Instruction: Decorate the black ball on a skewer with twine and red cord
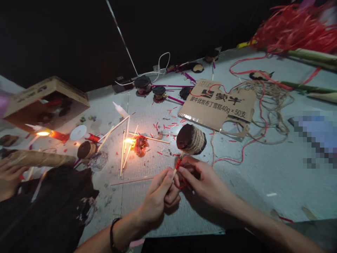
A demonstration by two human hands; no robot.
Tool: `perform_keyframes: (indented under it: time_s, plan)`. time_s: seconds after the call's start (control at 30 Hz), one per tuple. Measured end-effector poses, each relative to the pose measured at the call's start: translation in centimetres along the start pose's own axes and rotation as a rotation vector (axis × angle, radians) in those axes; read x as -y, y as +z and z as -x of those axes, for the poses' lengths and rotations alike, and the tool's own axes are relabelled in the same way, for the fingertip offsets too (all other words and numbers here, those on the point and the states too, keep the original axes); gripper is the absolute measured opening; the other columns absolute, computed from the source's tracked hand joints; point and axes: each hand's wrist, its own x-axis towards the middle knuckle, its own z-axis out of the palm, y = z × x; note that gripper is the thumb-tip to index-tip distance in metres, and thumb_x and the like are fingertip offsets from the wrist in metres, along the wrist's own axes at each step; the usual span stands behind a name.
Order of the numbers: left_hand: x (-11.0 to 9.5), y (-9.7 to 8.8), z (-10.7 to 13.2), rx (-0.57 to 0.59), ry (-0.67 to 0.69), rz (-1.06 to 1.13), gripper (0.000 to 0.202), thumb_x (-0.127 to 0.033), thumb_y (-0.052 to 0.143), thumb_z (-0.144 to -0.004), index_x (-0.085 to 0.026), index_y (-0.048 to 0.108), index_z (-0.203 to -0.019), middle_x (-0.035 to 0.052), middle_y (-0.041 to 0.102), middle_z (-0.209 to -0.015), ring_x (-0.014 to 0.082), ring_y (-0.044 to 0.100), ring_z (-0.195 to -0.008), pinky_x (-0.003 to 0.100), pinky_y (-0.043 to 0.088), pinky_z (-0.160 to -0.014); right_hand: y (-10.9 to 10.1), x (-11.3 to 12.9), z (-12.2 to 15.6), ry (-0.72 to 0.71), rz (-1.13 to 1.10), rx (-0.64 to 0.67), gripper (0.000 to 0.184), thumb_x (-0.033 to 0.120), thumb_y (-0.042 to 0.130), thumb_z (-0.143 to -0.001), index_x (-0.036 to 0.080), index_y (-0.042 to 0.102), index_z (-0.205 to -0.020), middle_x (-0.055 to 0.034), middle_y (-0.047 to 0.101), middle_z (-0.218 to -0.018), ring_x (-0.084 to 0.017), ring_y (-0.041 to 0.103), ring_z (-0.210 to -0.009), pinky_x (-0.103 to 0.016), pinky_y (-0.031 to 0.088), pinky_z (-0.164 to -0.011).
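Just above the table I hold a small drum on a stick. The drum (190,140) has a dark brown face and twine wound round its side. Red cord (178,162) is wrapped about the stick below it. My left hand (163,193) is closed round the pale lower part of the stick. My right hand (202,175) is closed at the wrapped part, thumb and fingers pinching the red cord; its fingertips are partly hidden. A loop of the cord hangs between both hands.
A flame (129,141) burns near thin wooden sticks (122,154), left of my hands. A second flame (43,133) is farther left. Cardboard (216,102) lies beyond the drum, tangled twine (276,102) beside it. Another person's hand (9,179) is at the left edge.
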Motion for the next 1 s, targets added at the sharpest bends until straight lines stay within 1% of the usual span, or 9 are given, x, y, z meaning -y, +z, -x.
perform_keyframes:
  time_s: [0.1, 0.2, 0.27, 0.33, 0.5, 0.67, 0.77, 0.9, 1.0]
  plan:
    - [-0.3, -0.2, 0.0, 0.041, -0.007, 0.029, 0.035, -0.043, 0.045, -0.119, -0.019, 0.060, -0.098, -0.0140, 0.023, -0.052, 0.0057, 0.009, -0.038, 0.013, 0.022, -0.038, -0.1, -0.1, 0.0, -0.026, 0.041, 0.005, 0.023, 0.041, 0.061, -0.107, 0.022, 0.065, -0.095, -0.0027, 0.071, -0.081, -0.018, 0.066, -0.074, -0.031, 0.052, -0.069]
    - [-0.5, -0.4, -0.1, 0.098, -0.014, 0.058, 0.032, -0.043, 0.049, -0.117, -0.018, 0.061, -0.100, -0.0139, 0.024, -0.053, 0.0054, 0.010, -0.039, 0.013, 0.021, -0.039, -0.2, -0.2, 0.1, -0.023, 0.079, 0.016, 0.029, 0.044, 0.062, -0.108, 0.021, 0.065, -0.090, -0.0014, 0.067, -0.076, -0.016, 0.060, -0.068, -0.030, 0.048, -0.065]
    - [-0.6, -0.6, 0.0, 0.099, -0.017, 0.078, 0.026, -0.040, 0.054, -0.115, -0.018, 0.061, -0.102, -0.0139, 0.024, -0.055, 0.0056, 0.011, -0.040, 0.013, 0.022, -0.040, -0.2, -0.2, 0.2, -0.008, 0.089, 0.005, 0.030, 0.045, 0.063, -0.107, 0.021, 0.065, -0.089, -0.0003, 0.064, -0.073, -0.015, 0.055, -0.065, -0.029, 0.044, -0.061]
    - [-0.6, -0.7, 0.0, 0.083, -0.018, 0.089, 0.021, -0.036, 0.057, -0.114, -0.019, 0.060, -0.102, -0.0137, 0.024, -0.055, 0.0059, 0.011, -0.040, 0.014, 0.023, -0.040, -0.2, -0.2, 0.3, -0.003, 0.093, -0.004, 0.030, 0.044, 0.062, -0.107, 0.021, 0.066, -0.090, -0.0001, 0.063, -0.073, -0.015, 0.054, -0.065, -0.029, 0.043, -0.060]
    - [-0.6, -0.8, 0.1, 0.072, -0.006, 0.077, 0.020, -0.034, 0.056, -0.114, -0.019, 0.061, -0.102, -0.0134, 0.024, -0.054, 0.0060, 0.013, -0.040, 0.014, 0.023, -0.040, -0.1, 0.0, 0.5, -0.006, 0.090, 0.000, 0.026, 0.041, 0.059, -0.107, 0.021, 0.066, -0.091, -0.0004, 0.063, -0.073, -0.016, 0.055, -0.065, -0.029, 0.043, -0.060]
    - [-1.1, -0.5, -0.1, 0.035, 0.025, 0.056, 0.022, -0.037, 0.056, -0.114, -0.019, 0.061, -0.102, -0.0131, 0.025, -0.055, 0.0066, 0.014, -0.041, 0.015, 0.024, -0.041, -0.1, -0.1, 0.6, -0.006, 0.113, -0.006, 0.024, 0.040, 0.058, -0.109, 0.020, 0.069, -0.103, -0.0026, 0.069, -0.081, -0.016, 0.059, -0.069, -0.030, 0.047, -0.064]
    - [-1.6, -0.3, -0.4, 0.006, 0.064, 0.034, 0.022, -0.035, 0.057, -0.114, -0.019, 0.060, -0.100, -0.0133, 0.025, -0.055, 0.0061, 0.013, -0.042, 0.015, 0.022, -0.042, -0.2, -0.3, 0.6, -0.006, 0.115, 0.011, 0.025, 0.043, 0.058, -0.110, 0.021, 0.069, -0.113, -0.0017, 0.070, -0.084, -0.015, 0.058, -0.066, -0.029, 0.045, -0.060]
    - [-2.0, -0.1, -0.6, -0.004, 0.083, 0.018, 0.022, -0.035, 0.058, -0.113, -0.018, 0.060, -0.100, -0.0136, 0.026, -0.055, 0.0053, 0.012, -0.042, 0.014, 0.021, -0.043, -0.3, -0.3, 0.6, -0.017, 0.159, -0.042, 0.031, 0.047, 0.058, -0.109, 0.022, 0.070, -0.122, 0.0001, 0.067, -0.078, -0.016, 0.056, -0.063, -0.029, 0.043, -0.057]
    - [-1.9, -0.2, -0.5, -0.026, 0.071, 0.007, 0.022, -0.036, 0.058, -0.113, -0.019, 0.060, -0.100, -0.0134, 0.026, -0.056, 0.0057, 0.012, -0.042, 0.014, 0.021, -0.043, -0.4, -0.2, 0.5, -0.042, 0.198, -0.084, 0.031, 0.045, 0.059, -0.107, 0.022, 0.070, -0.124, 0.0020, 0.063, -0.070, -0.017, 0.057, -0.062, -0.030, 0.044, -0.058]
